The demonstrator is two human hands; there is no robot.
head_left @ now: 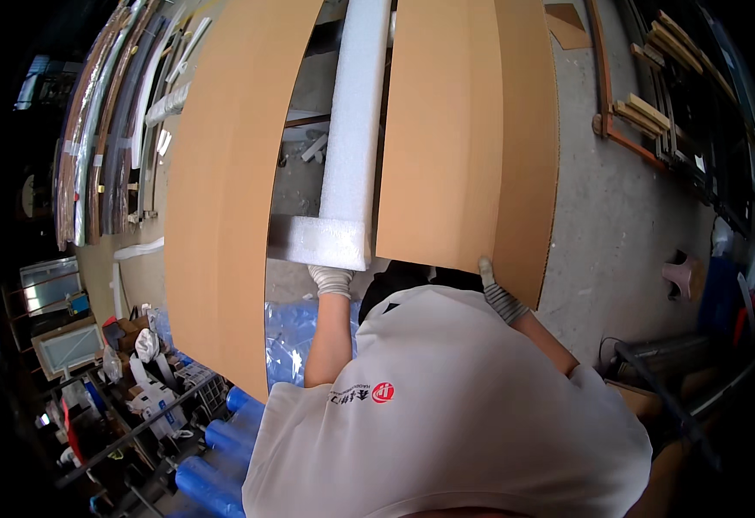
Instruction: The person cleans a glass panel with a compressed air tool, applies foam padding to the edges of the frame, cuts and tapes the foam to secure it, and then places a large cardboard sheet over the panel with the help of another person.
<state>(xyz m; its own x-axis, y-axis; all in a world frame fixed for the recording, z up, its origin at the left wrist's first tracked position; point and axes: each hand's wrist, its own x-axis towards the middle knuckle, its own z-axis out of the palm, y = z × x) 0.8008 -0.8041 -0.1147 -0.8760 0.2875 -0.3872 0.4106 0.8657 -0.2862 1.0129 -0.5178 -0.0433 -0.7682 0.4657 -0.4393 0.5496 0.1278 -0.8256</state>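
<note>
A long frame [350,129] wrapped in white foam runs away from me, with a foam-covered corner [321,240] at its near end. My left hand [333,278], in a whitish knit glove, is up against the underside of that corner, and its fingers are hidden there. To the right of the frame lies a folded brown cardboard sheet [446,129]. My right hand [497,293], in a striped glove, grips the sheet's near edge, thumb on top and the other fingers out of sight. Another long cardboard sheet [222,173] stretches along the left side.
Wrapped long profiles [106,129] lie at the far left. Blue plastic film [295,337] is below the left cardboard, near blue rolls [213,475]. Cluttered boxes and tools [157,388] fill the lower left. A rack with wooden strips [645,112] stands at right, and a pink stool [679,274] is on the floor.
</note>
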